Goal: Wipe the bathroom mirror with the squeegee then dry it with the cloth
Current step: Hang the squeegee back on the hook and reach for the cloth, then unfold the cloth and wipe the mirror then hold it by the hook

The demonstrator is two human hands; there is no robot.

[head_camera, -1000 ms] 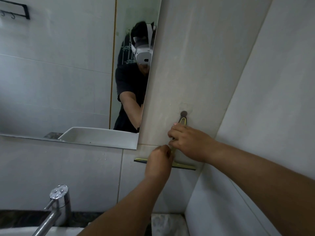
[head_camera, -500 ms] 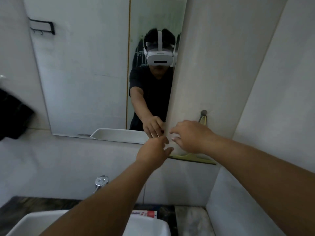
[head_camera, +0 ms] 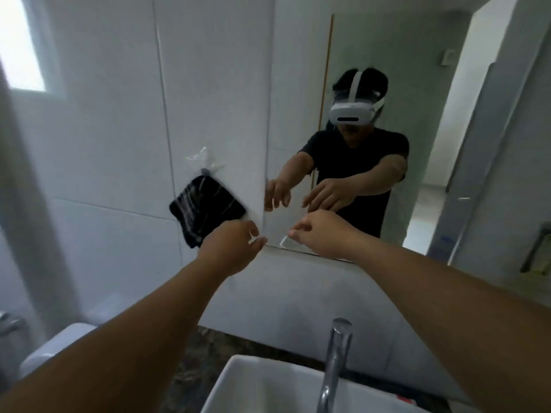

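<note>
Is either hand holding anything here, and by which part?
Nothing is held. The left hand and right hand hang loosely curled by the mirror's lower edge; the cloth hangs untouched.

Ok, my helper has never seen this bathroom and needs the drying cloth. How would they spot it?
Start at the mirror above the sink and look just past its left edge, on the white tiled wall. The cloth hangs there from a small hook, beyond the left hand. It is the only dark thing on that wall: black, with pale streaks.
</note>
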